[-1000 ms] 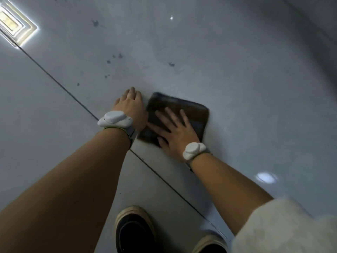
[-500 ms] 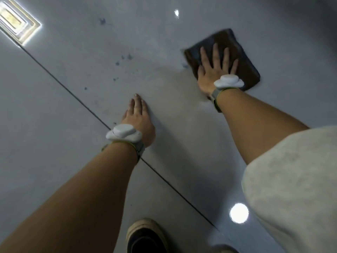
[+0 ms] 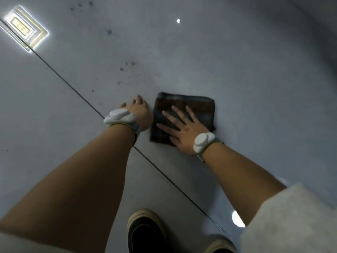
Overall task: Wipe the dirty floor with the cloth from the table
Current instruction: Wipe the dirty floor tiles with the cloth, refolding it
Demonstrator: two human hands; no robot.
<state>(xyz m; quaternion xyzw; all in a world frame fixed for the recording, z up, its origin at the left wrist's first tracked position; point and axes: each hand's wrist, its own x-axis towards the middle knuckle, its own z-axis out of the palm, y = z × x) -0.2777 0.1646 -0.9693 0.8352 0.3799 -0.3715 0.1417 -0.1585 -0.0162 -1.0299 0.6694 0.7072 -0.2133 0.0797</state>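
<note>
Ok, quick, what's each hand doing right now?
Left hand: open, resting on the floor.
Right hand: open, fingers spread, pressing the cloth.

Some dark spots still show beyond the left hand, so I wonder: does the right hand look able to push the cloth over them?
Probably yes. The right hand presses flat on the cloth, and bare floor lies between it and the dark spots. The left hand rests beside that path, not across it.

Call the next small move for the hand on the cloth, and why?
Probably push the cloth forward and left, toward the dark specks. The right hand lies flat on it with spread fingers, and the specks on the floor beyond the braced left hand look unwiped.
</note>
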